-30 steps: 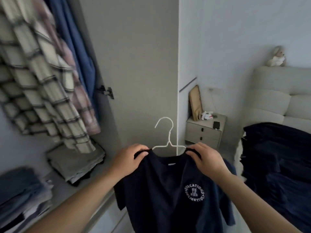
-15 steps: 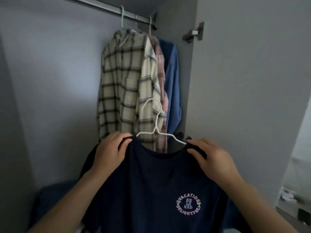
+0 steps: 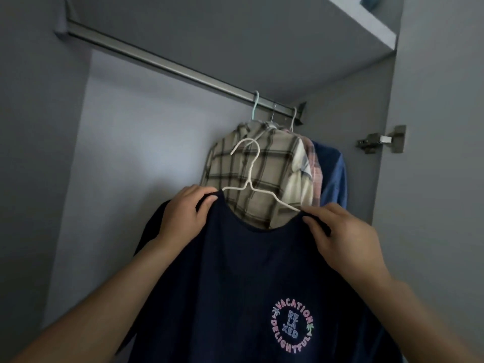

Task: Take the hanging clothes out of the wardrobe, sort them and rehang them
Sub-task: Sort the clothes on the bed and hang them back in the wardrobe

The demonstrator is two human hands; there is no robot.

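**Navy T-shirt held up before the rail**

Overhead, a grey metal wardrobe rail (image 3: 167, 64), running down to the right. Hung at its right end: a cream plaid shirt (image 3: 258, 176), a pink checked shirt (image 3: 315, 163), a blue shirt (image 3: 334, 176). Right of these, a metal door hinge (image 3: 381, 140). In front of the plaid shirt, a dark navy T-shirt (image 3: 235, 271) with a round pastel logo, on a white wire hanger (image 3: 248, 176). Left hand (image 3: 183, 213) and right hand (image 3: 343, 234) each curled round a shoulder.
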